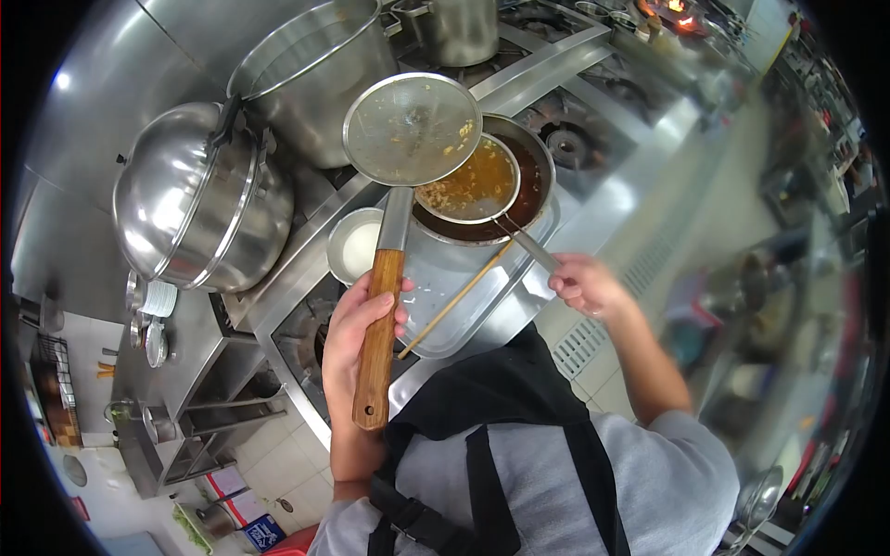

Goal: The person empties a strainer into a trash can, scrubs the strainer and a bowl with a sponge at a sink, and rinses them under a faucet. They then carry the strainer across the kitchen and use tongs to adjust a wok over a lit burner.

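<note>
My left hand [357, 324] is closed around the wooden handle of a flat round mesh skimmer [408, 125], which is raised and has yellowish bits on its mesh. My right hand [586, 285] grips the metal handle of a second, smaller strainer [477, 190]. That strainer sits inside a round metal pot [547, 171] of dark brown liquid, and yellow-brown bits lie in it. The skimmer's rim overlaps the strainer and pot in view. Under the pot is a metal tray [436, 320], with a thin wooden stick [459, 296] lying across it.
A bowl with white contents [359, 250] stands left of the pot. Large steel pots [315, 83] and a domed lidded pot [185, 199] stand at the upper left. A burner [567, 145] is right of the pot, and flames [681, 14] burn at the far upper right.
</note>
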A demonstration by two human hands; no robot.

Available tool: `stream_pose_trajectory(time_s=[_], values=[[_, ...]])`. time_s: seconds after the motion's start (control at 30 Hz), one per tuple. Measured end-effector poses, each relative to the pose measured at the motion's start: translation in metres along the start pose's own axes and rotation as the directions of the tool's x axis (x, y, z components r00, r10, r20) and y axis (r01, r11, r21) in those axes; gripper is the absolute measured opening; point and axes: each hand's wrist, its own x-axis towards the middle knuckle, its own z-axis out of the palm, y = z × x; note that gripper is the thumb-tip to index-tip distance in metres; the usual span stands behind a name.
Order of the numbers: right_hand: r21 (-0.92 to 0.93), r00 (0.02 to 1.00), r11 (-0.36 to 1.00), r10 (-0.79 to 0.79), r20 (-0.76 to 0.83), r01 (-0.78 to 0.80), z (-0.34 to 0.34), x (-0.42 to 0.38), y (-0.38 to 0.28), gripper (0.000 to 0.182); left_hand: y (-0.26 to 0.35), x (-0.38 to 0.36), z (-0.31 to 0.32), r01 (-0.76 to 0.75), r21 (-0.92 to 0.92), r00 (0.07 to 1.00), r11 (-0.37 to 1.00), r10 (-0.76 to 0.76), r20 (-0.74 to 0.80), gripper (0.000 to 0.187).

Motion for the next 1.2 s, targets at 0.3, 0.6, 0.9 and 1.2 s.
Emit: stream_pose_trajectory(time_s=[0.3,0.6,0.9,1.2], values=[[-0.090,0.988,0.992,-0.102,-0.115,0.092,0.005,-0.021,-0.003,0.041,0.000,-0.013,0.001,-0.040,0.025,0.999,0.999,0.040,-0.023,0.045],[-0.179,0.977,0.973,-0.173,-0.126,0.149,0.018,-0.039,-0.018,0.042,0.002,-0.032,0.001,-0.061,0.017,0.996,0.998,0.062,-0.071,0.043],[-0.224,0.953,0.947,-0.266,-0.142,0.231,0.017,-0.045,-0.024,0.037,-0.006,-0.034,-0.003,-0.071,0.001,0.995,0.997,0.071,-0.075,0.043],[-0.310,0.899,0.910,-0.359,-0.251,0.277,0.020,-0.046,-0.018,0.039,-0.036,-0.018,-0.014,-0.051,0.152,0.987,0.987,0.073,-0.144,0.041]])
